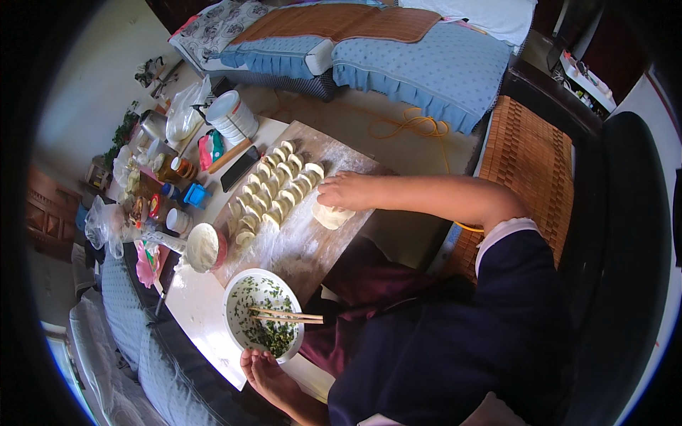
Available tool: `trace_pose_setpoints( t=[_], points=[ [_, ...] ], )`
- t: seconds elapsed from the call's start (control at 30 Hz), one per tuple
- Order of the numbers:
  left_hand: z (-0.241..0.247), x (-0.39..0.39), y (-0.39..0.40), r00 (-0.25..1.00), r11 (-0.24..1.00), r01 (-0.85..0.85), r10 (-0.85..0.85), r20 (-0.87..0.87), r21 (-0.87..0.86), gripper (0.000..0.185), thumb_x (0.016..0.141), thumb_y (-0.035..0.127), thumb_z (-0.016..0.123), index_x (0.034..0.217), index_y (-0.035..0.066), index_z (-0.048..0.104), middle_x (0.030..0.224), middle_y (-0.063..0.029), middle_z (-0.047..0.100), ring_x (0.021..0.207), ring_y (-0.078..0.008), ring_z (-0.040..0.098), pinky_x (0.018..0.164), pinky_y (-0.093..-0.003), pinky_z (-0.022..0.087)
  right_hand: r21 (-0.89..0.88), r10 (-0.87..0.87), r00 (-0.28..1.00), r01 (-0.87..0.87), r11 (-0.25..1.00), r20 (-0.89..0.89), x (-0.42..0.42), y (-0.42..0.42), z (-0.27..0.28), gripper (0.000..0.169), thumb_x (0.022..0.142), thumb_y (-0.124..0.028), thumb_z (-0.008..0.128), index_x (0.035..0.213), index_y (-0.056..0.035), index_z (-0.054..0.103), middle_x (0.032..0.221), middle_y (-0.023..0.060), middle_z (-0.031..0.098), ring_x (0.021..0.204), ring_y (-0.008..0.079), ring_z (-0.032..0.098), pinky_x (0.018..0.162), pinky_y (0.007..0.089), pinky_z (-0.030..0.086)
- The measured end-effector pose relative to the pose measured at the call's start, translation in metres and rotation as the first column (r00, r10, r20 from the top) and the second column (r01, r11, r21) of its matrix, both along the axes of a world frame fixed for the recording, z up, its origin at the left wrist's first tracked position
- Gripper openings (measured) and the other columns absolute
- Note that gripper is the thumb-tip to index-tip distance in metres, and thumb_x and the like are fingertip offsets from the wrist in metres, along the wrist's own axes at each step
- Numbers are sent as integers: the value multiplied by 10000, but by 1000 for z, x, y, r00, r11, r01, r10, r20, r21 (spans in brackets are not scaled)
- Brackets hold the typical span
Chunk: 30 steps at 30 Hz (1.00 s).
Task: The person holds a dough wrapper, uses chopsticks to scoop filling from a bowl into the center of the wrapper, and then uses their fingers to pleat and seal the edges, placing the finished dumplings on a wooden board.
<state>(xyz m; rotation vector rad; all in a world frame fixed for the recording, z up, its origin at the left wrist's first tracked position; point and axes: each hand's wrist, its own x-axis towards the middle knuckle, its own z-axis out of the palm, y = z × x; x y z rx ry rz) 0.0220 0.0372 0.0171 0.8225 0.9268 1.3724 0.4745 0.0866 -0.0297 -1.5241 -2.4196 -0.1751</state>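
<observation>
My right hand [346, 190] reaches across the floured wooden board [298, 239], its fingers bent down onto pale, flat round dough wrappers [333, 216]. The fingertips are partly hidden against the dough. Several rows of folded dumplings [277, 183] stand on the board beside that hand. At the near rim of a white bowl [233, 298] is my left hand [266, 373], palm turned up and fingers curled. Whether it grips the rim cannot be made out. Chopped green filling [274, 338] lies in the bowl, with a pair of wooden chopsticks [293, 317] resting across it.
A red bowl of flour [205, 247] stands at the board's corner. Beyond are a black phone [240, 169], a wooden rolling pin [229, 156], a white bucket [233, 117], a blue plastic item [196, 196] and several jars [183, 168]. A yellow cable [415, 125] lies on the floor.
</observation>
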Motion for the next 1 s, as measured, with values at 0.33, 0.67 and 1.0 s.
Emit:
trace_pose_setpoints(
  t=[0.33,0.67,1.0],
  points=[
    [2,5,-3,1000,1000,0,0,25,-9,247,954,53,560,1199,20,552,1009,-64,629,860,-136,603,779,-208,525,-99,-77,857,30,995,-510,12,-43,-6,168,852,-129,635,983,-70,548,889,106,622,885,300,633,754,404,494],
    [14,16,-4,993,997,75,-74,97,-5,281,958,72,567,1229,-2,551,1091,-118,629,968,-171,634,857,-262,537,-445,-430,487,90,891,-761,12,-27,27,160,927,-143,618,1055,-50,596,875,85,694,831,150,644,737,328,501],
    [38,74,29,767,872,445,-255,589,-202,529,967,271,538,1391,-32,443,1379,-236,505,1316,-377,466,1147,-471,356,-337,-80,395,-639,691,-915,-166,29,89,255,987,-107,554,1235,-47,562,1018,51,673,931,95,628,788,268,520]
  ],
)
